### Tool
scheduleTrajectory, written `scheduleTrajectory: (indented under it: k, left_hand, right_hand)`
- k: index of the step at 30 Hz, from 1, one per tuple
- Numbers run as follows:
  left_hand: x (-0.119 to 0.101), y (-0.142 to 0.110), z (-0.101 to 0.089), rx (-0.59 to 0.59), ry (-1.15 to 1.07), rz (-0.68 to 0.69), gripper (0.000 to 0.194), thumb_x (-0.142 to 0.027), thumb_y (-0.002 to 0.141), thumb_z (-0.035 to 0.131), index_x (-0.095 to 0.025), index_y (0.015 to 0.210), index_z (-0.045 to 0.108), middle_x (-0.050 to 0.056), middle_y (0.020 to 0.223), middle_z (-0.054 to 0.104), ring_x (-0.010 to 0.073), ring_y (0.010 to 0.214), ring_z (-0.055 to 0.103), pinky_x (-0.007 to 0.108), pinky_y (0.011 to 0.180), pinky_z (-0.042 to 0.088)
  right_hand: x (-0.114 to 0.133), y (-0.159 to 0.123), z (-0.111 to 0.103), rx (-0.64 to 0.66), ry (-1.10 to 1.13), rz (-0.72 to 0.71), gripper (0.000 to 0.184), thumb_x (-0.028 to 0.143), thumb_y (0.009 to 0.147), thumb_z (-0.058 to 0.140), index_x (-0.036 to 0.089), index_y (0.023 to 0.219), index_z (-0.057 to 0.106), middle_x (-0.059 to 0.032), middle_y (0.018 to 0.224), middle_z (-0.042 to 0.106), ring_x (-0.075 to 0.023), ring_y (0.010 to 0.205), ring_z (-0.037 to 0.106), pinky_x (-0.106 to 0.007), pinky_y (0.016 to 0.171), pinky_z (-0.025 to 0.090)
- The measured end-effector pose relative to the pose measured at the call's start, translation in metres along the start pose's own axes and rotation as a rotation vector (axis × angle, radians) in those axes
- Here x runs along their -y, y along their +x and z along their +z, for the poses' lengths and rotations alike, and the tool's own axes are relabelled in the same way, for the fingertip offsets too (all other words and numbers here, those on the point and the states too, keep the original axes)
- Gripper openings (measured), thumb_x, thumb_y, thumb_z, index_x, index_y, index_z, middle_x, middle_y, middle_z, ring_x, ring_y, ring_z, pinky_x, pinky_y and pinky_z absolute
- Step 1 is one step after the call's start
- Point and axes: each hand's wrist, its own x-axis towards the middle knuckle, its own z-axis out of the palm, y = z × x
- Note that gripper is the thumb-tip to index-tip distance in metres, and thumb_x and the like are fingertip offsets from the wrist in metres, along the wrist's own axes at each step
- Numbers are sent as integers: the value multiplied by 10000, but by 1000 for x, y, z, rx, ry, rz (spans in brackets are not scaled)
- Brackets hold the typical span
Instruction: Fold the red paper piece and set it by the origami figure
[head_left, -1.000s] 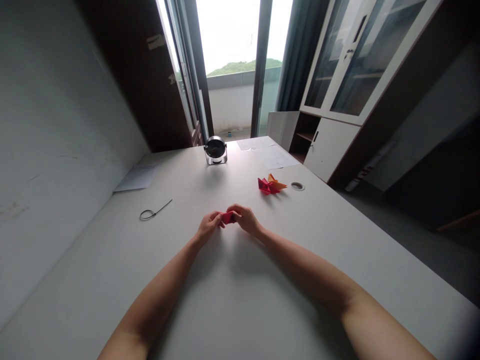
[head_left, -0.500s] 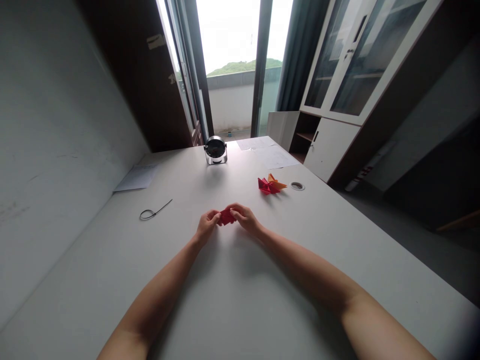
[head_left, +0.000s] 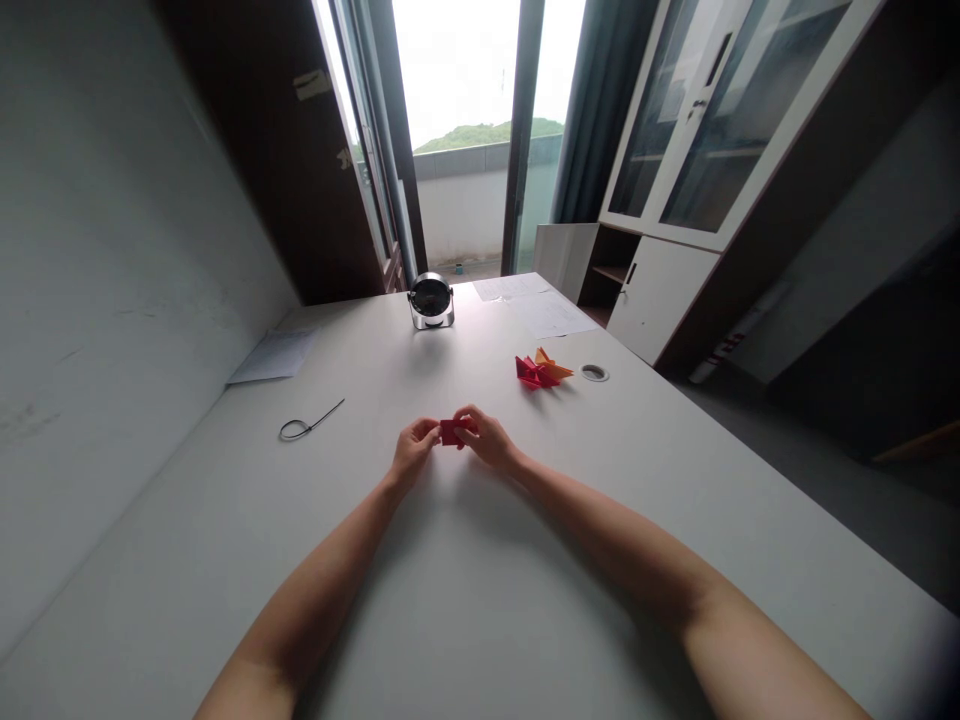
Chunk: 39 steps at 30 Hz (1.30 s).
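Note:
A small red folded paper [head_left: 449, 432] is held just above the white table [head_left: 480, 580], between my two hands. My left hand [head_left: 415, 446] pinches its left edge between thumb and fingers. On the other side, my right hand [head_left: 485, 437] grips the right part, its thumb across the front and its fingers behind. The paper looks like a flat small rectangle; its right end is partly hidden by my right hand. Further back to the right lie folded paper shapes [head_left: 537, 372], red and orange, touching each other.
A white tape roll [head_left: 595, 373] lies right of the folded shapes. At the far side stands a round metal-framed device [head_left: 431, 300]. A looped black cable tie [head_left: 295, 430] is on the left, with paper sheets [head_left: 271, 357] behind it. More sheets [head_left: 559, 316] lie back right.
The red paper has turned so a flatter, squarer face shows. My right hand has shifted slightly to the left along it; my left hand stays nearly in place.

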Motion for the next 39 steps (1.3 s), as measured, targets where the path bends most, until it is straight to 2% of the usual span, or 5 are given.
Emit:
scheduleTrajectory:
  k: [11,20,30,34,39]
  left_hand:
    - [-10,-9,5,-40,304,205,57,-229,796,635,-182,801,666,23,790,659,160,776,616,291,771,488]
    - [-9,-5,1,-72,310,187,31,-201,771,604,-178,766,624,8,768,619,147,746,580,273,752,468]
    - [-9,1,-4,-283,80,63,178,-356,851,579,-190,856,515,-25,687,554,118,577,532,241,611,448]
    - [-7,-1,-3,-247,128,61,153,-337,859,555,-191,882,517,-28,680,565,117,562,532,233,582,431]
    - [1,-3,-2,-167,235,73,122,-290,863,521,-185,920,544,-27,667,579,119,564,539,227,576,425]
  right_hand:
    - [15,-4,-3,-21,-233,-184,186,320,925,567,187,849,672,-30,783,694,-129,670,609,-241,641,464]
    - [16,-2,-2,-33,-178,-177,141,254,915,545,187,812,614,-24,793,656,-128,692,598,-239,637,459]
    - [12,0,-8,-117,-198,-76,72,224,854,557,191,804,597,3,714,643,-123,636,560,-241,623,437]
    - [10,-2,-4,-81,-188,-85,66,201,829,575,200,889,603,5,753,664,-128,663,585,-241,646,453]
    - [13,-4,-2,15,-201,-90,352,253,856,624,253,1205,576,8,825,696,-125,640,597,-243,653,467]
